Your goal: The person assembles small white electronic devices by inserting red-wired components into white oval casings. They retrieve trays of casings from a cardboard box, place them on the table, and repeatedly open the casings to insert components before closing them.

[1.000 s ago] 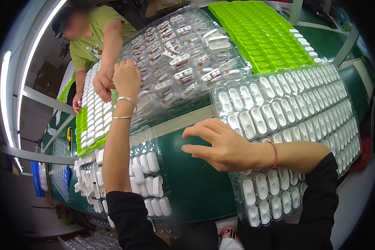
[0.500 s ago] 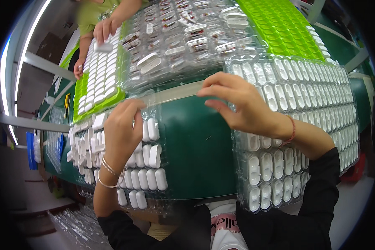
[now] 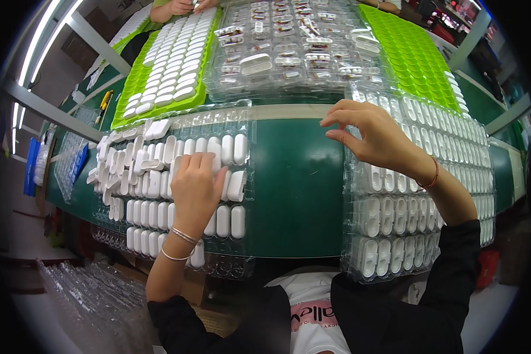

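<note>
At the left, my left hand (image 3: 196, 183) rests low over a clear plastic tray (image 3: 249, 118) of white oblong cases (image 3: 223, 221). Its fingertips reach down among the cases, thumb apart from the fingers, and no held case shows. To the right, my right hand (image 3: 366, 133) hovers beside another clear tray (image 3: 349, 236), fingers curved and parted from the thumb, with nothing between them. That tray carries rows of white oblong case halves (image 3: 371, 215), hollow side up. Loose white pieces (image 3: 124, 162) lie jumbled over the left tray's far-left part.
A green tray of white pieces (image 3: 171, 71) lies at the back left, near another person's hands (image 3: 186, 6). Clear trays with small parts (image 3: 289, 59) spread at the back middle. A green tray with round hollows (image 3: 404, 65) lies back right. Green tabletop (image 3: 298, 189) shows between the two near trays.
My view has shifted. My left hand has come down onto the cases; my right hand keeps its curved, empty pose. The other person's hands have drawn back toward the far edge.
</note>
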`<state>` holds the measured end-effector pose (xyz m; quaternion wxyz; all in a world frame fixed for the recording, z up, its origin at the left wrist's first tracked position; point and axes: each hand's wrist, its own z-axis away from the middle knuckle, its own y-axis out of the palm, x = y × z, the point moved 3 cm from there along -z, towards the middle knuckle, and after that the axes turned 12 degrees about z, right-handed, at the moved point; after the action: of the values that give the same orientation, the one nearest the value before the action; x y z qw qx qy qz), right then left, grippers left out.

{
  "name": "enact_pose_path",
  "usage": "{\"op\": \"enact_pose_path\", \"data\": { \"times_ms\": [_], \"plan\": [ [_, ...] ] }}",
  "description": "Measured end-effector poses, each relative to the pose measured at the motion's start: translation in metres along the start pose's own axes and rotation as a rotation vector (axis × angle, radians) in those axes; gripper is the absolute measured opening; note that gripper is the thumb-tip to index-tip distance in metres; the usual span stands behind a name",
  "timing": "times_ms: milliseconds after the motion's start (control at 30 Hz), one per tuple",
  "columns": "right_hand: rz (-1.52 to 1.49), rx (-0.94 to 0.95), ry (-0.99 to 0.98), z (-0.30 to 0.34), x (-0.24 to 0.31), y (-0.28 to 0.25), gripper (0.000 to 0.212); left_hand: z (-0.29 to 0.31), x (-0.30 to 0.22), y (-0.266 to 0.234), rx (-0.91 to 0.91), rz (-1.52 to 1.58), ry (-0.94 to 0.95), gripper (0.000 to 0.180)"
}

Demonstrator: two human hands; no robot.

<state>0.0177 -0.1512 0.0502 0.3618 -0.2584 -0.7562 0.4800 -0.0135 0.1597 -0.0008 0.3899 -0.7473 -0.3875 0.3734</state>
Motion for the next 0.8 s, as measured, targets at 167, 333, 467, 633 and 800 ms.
{"op": "enact_pose_path", "data": {
  "times_ms": [167, 333, 467, 633, 800],
  "plan": [
    [-0.124, -0.146, 0.135, 0.041, -0.029, -0.036, 0.017, -0.015, 0.013, 0.029, 0.131, -0.234, -0.123, 0.02],
    [-0.225, -0.305, 0.535, 0.126, -0.108, -0.102, 0.025, -0.024, 0.038, 0.038, 0.178, -0.306, -0.131, 0.028],
    [0.022, -0.267, 0.727, 0.179, -0.129, -0.107, 0.023, -0.029, 0.012, 0.023, 0.023, -0.207, -0.026, 0.036],
    [0.014, -0.142, 0.492, 0.133, -0.088, -0.059, 0.017, -0.027, -0.039, 0.015, 0.016, 0.328, -0.006, 0.034],
    [0.235, -0.08, 0.393, 0.086, -0.07, -0.026, 0.017, -0.015, -0.083, 0.003, 0.084, 0.448, 0.106, 0.036]
  ]
}}
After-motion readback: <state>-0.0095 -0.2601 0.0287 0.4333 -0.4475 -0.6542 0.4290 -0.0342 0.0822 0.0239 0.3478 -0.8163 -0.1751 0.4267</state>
